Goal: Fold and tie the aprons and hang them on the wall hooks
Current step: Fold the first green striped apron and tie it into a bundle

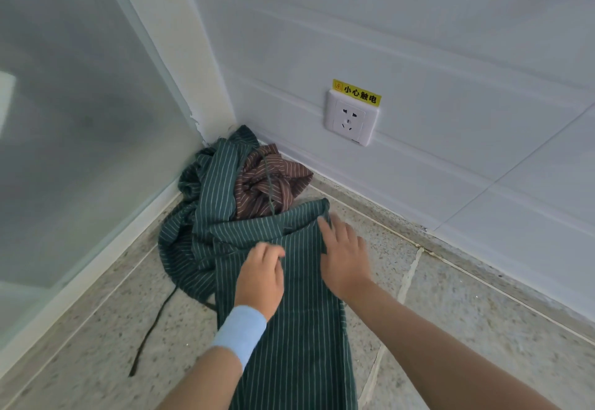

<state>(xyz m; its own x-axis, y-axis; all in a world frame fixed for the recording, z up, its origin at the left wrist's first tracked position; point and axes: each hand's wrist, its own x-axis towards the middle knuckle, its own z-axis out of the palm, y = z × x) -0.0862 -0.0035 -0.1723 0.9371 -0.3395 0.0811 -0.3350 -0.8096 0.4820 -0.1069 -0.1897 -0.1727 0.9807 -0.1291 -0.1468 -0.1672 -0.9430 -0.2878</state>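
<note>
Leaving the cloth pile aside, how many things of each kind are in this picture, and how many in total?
Hands: 2, left hand and right hand, both on the green striped apron
Blue wristband: 1
Wall socket: 1
Yellow warning sticker: 1
Total: 5

The single head-worn wide-angle camera looks forward and steeply down into a corner of the floor (450, 297), close above the left hand (260, 276) and right hand (343, 255) on the apron (306, 345), with the socket (351, 116) beyond.
</note>
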